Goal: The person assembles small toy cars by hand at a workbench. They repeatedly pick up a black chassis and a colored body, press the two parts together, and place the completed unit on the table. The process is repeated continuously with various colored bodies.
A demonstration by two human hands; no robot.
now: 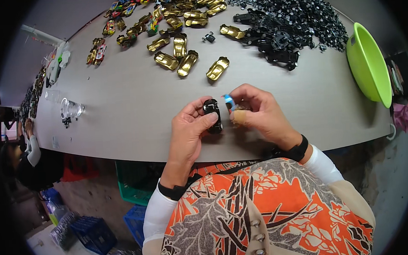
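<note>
Near the table's front edge, my left hand (188,126) is closed round a black toy car chassis (212,114), its thumb lying across the part. Close by on the right, my right hand (262,113) pinches a small blue piece (229,102) that looks like part of a toy car. Its fingers hide most of that piece, and a tan wrap covers the thumb. A narrow gap separates the two parts. Beyond my hands, a gold toy car (218,69) lies alone on the table, with more gold toy cars (179,45) behind it.
Black chassis (277,37) and a heap of small wheel parts (290,7) fill the far right. A lime green basin (367,65) stands at the right edge. Clear plastic cups (71,108) are on the left. Another person (34,155) works at far left. Crates (94,233) sit below.
</note>
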